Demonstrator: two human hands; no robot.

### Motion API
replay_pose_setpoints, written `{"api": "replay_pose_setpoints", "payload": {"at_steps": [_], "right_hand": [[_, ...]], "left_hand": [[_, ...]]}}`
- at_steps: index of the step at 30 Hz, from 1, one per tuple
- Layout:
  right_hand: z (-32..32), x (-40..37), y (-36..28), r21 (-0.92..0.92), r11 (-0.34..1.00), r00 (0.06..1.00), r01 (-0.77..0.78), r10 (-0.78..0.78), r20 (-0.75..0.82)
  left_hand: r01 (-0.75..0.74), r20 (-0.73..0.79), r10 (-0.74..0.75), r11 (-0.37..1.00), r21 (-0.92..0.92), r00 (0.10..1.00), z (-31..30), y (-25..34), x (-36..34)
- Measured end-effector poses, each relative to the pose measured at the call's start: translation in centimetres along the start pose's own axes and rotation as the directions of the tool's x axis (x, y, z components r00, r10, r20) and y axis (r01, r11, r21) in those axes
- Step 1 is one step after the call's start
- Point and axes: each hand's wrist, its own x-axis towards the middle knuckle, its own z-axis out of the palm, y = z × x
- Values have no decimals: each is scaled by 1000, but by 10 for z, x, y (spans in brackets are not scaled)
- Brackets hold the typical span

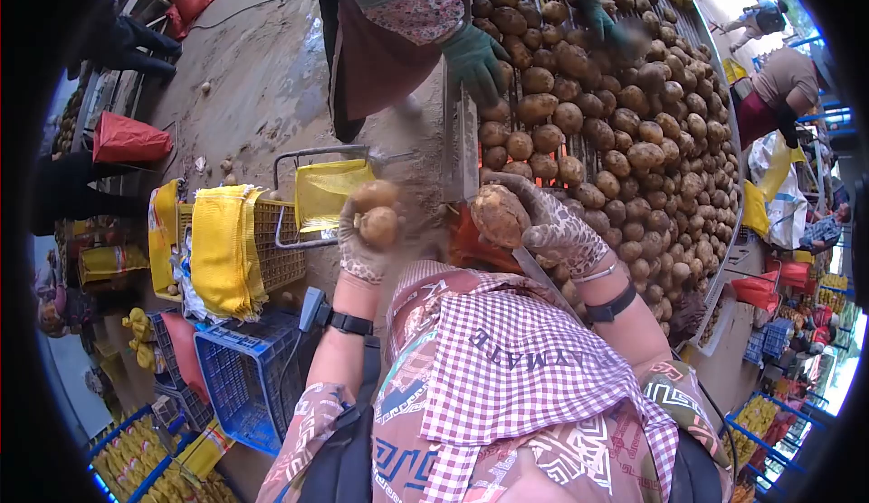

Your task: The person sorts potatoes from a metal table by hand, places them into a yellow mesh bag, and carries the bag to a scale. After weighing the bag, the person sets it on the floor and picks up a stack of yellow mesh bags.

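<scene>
The left hand (pixel 365 236) is cupping two small potatoes (pixel 377 213) at frame centre, fingers curled around them, beside the yellow sack (pixel 328 191). The right hand (pixel 557 227) is clutching a large potato (pixel 498 215) at the desk (pixel 459 141) edge. Picking-out seems to be in hand; the next move calls for a clean release into the sack mouth.

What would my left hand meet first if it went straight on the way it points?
Most likely the yellow mesh sack hung open on the metal frame, just beyond the left hand and the two potatoes it grips. Depth is unclear, so the frame's top bar could come first.
</scene>
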Motion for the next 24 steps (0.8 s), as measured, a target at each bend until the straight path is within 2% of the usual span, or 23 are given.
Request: {"api": "replay_pose_setpoints", "payload": {"at_steps": [2,5,6,7,9,10,12,13,15,17,19,21,22,23,24], "right_hand": [[10,8,3,29,1000,999,-6,5,36],[21,21,4,-50,999,999,-16,18,48],[22,25,8,-24,999,998,-30,31,61],[24,28,12,2,999,996,-45,45,73],[31,31,11,29,998,993,-57,54,105],[32,32,15,7,997,994,-82,81,70],[33,37,22,15,993,993,-115,114,43],[34,38,27,11,993,991,-116,116,62],[38,41,32,167,978,992,-122,118,32],[43,38,29,170,976,990,-139,141,2],[49,46,30,233,965,990,-124,138,-42],[38,60,52,217,969,992,-122,126,-5],[31,65,65,220,968,992,-121,127,-12],[27,63,71,223,969,991,-109,123,-49],[36,64,65,209,974,994,-87,100,-51]], "left_hand": [[-198,-113,236,942,271,965,-30,48,6],[-218,-171,285,919,328,943,-36,85,8],[-271,-264,394,875,400,880,-26,86,8],[-222,-290,352,890,399,890,-16,87,3],[-198,-348,378,868,455,858,-20,100,8],[-218,-339,395,863,455,854,-22,104,14],[-161,-477,425,852,499,770,-26,113,23],[-179,-475,438,850,496,764,-34,119,27],[-118,-447,426,814,569,787,-51,132,40],[-125,-456,439,812,570,774,-51,127,50],[-142,-531,559,762,632,637,-44,118,44],[-149,-434,507,760,632,745,-41,102,35],[-163,-434,526,753,637,731,-39,98,19],[-134,-312,444,727,674,840,-35,84,10],[-82,-183,296,699,710,938,-26,57,13]]}}
